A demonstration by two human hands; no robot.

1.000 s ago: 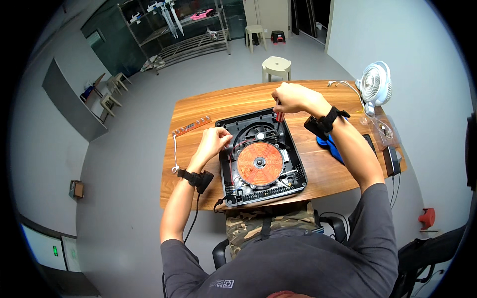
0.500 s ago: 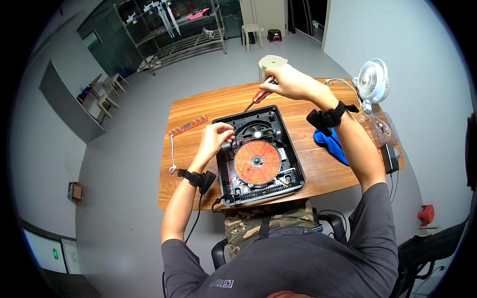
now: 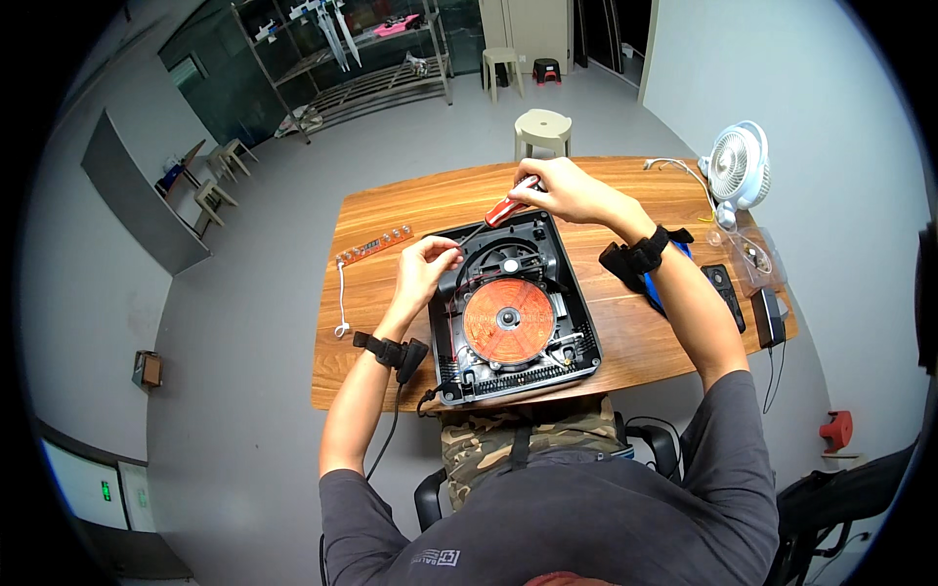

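My right hand [image 3: 553,190] grips a red-handled screwdriver [image 3: 499,214], held at a slant above the back of an opened black appliance housing [image 3: 584,332]. Its metal shaft reaches down-left to the fingertips of my left hand [image 3: 426,264], which are pinched at the housing's upper-left side; what they hold, if anything, is too small to make out. Inside the housing sit an orange copper coil disc [image 3: 505,337] with a central sensor, a black fan [image 3: 486,256] behind it, and thin red wires. A black cable leaves the front-left corner.
The wooden table [image 3: 381,207] holds an orange circuit strip [image 3: 376,244] with a white cable, a white fan [image 3: 738,166], a clear tray [image 3: 766,256], a blue cloth [image 3: 657,305], a black device [image 3: 721,293] and a black power block [image 3: 768,314]. A stool [image 3: 542,127] stands behind.
My right hand has moved left from the housing's back-right, rising and then lowering, bringing the screwdriver from upright to slanted toward my left hand. My left hand has shifted slightly upward.
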